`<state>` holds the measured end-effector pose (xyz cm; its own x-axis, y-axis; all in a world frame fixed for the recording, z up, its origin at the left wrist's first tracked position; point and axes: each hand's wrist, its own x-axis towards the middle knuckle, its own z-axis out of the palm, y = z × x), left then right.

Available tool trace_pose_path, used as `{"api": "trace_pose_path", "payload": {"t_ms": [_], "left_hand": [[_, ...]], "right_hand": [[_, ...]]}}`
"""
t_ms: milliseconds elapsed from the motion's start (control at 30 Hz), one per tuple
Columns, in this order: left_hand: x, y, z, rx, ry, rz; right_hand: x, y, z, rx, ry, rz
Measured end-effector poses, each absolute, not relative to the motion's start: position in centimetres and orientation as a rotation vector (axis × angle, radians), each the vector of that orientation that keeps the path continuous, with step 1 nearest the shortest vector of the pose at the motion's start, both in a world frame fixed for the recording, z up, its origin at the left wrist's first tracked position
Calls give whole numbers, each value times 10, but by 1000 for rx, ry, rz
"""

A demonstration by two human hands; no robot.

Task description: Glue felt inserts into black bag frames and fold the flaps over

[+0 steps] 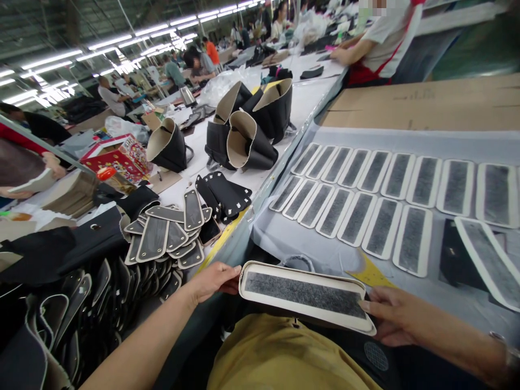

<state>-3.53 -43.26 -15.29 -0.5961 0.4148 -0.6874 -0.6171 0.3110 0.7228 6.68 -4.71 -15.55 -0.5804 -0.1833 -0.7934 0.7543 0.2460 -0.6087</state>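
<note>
Left hand [217,280] and right hand [393,318] pinch opposite ends of a long, round-cornered, cream-edged, grainy grey panel [303,292], fingers [388,295] closed to its thickness; right of them, similar flat panels [376,228] in rows; leftward, dark eyeleted pieces [153,239] heaped; beyond, beige-lined black shells [262,153].

Near centre: one panel [304,295], between left grip [214,280] and right grip [392,317]. Right surface [300,249]: far row of panels [372,170] and near row of panels [356,218]; loose panel [485,260], near right; cardboard [426,103] behind the rows. Left surface [304,103]: heap of pieces [153,238], near; bags [260,149], far; box [117,157] left of the bags.
</note>
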Motion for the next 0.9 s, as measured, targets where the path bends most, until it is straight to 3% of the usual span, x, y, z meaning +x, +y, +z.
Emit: {"api": "trace_pose_path", "payload": {"t_ms": [433,900], "left_hand": [[-47,-436,-167,-45,1727,1362],[-41,-409,-143,377,2401,741]], "right_hand": [[66,-43,-154,553,1576,-1506],[61,-47,-161,558,1717,-1379]]}}
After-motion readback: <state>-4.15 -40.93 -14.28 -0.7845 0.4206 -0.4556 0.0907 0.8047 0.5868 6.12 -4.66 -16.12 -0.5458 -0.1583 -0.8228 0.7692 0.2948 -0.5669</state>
